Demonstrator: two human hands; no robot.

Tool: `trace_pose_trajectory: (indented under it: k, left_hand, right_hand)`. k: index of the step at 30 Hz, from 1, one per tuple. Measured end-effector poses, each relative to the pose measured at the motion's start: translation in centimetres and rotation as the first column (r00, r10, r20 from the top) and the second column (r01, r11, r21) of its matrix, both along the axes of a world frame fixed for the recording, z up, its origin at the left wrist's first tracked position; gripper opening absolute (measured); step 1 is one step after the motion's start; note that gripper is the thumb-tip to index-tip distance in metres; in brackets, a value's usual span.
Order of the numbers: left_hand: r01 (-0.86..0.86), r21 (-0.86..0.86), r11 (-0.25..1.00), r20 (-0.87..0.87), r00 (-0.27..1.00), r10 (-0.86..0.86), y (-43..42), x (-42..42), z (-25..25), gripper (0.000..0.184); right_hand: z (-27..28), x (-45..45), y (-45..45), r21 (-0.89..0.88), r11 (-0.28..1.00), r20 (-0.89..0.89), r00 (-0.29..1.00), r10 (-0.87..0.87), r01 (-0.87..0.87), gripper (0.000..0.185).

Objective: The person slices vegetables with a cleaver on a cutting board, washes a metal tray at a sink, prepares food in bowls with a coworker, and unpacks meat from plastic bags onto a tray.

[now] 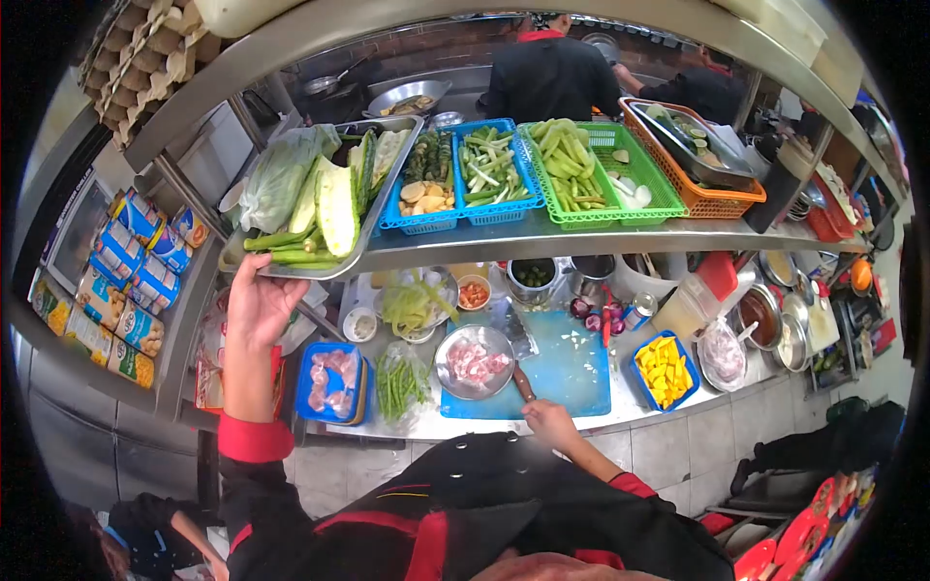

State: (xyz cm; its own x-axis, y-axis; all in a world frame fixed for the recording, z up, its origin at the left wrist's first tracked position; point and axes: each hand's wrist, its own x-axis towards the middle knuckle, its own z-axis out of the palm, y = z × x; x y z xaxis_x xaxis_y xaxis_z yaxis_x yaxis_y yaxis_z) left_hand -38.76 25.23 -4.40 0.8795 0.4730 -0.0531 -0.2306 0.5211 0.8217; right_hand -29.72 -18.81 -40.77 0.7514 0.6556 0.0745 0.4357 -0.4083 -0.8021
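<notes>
My left hand (262, 308) is raised to the shelf and grips the near corner of a metal tray (360, 254). That tray holds halved cucumber-like vegetables (337, 211), long green pieces and a bagged leafy vegetable (289, 179). Below, my right hand (550, 424) has its fingers closed at the end of a cleaver's wooden handle (524, 381). The cleaver's blade (511, 329) lies over a blue cutting board (572, 378), partly hidden by a metal bowl. Cut raw meat (473, 364) fills that bowl (448, 378), on the board's left side.
Blue baskets (502, 203), green baskets (668, 208) and an orange basket (717, 201) line the shelf. Around the board stand a blue container of meat (332, 382), bagged green beans (399, 382) and yellow pieces in a blue tub (665, 372). A co-worker (552, 77) stands beyond the shelf.
</notes>
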Motion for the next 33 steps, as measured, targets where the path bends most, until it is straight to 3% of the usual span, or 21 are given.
trace_pose_trajectory:
  k: [4,6,8,13,18,23,25,26,28,30,32,33]
  left_hand:
    - [0.017,0.147,0.989,0.012,1.000,-0.019,-2.8,-0.7,1.9,0.044]
    - [-0.001,0.143,0.990,0.023,1.000,-0.003,-5.1,-0.1,3.2,0.044]
    - [0.009,-0.009,1.000,0.067,0.998,-0.008,-7.4,1.2,4.2,0.045]
    - [0.054,-0.076,0.996,0.098,0.994,-0.046,-12.0,7.7,2.3,0.047]
    - [0.010,-0.079,0.997,0.084,0.996,-0.003,-17.1,12.9,-0.9,0.044]
    - [0.026,0.026,0.999,0.046,0.999,-0.027,-19.0,13.1,-2.0,0.053]
    - [0.138,0.056,0.989,-0.013,0.990,-0.137,-19.8,11.9,-1.4,0.057]
    - [0.133,0.052,0.990,-0.006,0.991,-0.133,-19.4,11.4,-1.8,0.057]
    - [0.350,0.115,0.930,-0.075,0.936,-0.343,-17.7,9.6,-2.9,0.056]
    - [0.378,0.164,0.911,-0.117,0.925,-0.363,-16.4,7.3,-3.1,0.049]
    - [0.381,0.445,0.810,-0.294,0.917,-0.270,-15.0,4.9,-2.2,0.044]
    - [0.291,0.527,0.798,-0.262,0.949,-0.173,-13.8,3.9,-1.8,0.042]
  right_hand:
    - [-0.5,1.0,-2.3,-0.026,0.999,-0.009,1.000,0.025,-0.025,0.015]
    - [-0.6,2.0,-3.3,-0.016,0.998,0.008,0.998,0.057,-0.057,0.014]
    - [-0.3,2.7,-3.9,-0.004,0.996,0.025,0.996,0.086,-0.086,0.014]
    - [-1.0,4.7,-4.9,0.018,0.995,-0.038,0.995,0.094,-0.094,0.018]
    - [2.3,5.5,-7.4,-0.070,0.992,-0.109,0.989,0.099,-0.107,0.016]
    - [-1.0,6.6,-12.5,-0.077,0.988,-0.004,0.991,0.132,-0.132,0.020]
    - [-1.7,7.2,-13.8,-0.071,0.980,0.043,0.981,0.188,-0.184,0.021]
    - [-1.0,7.1,-14.1,-0.081,0.988,0.008,0.991,0.131,-0.130,0.017]
    - [0.5,7.1,-14.5,-0.095,0.992,-0.026,0.997,0.075,-0.077,0.015]
    - [2.0,7.0,-14.7,-0.101,0.994,-0.108,0.994,0.029,-0.040,0.014]
    - [3.4,6.9,-14.9,-0.103,0.994,-0.119,0.993,0.021,-0.033,0.014]
    - [3.7,7.0,-14.7,-0.099,0.995,-0.130,0.991,0.014,-0.027,0.014]
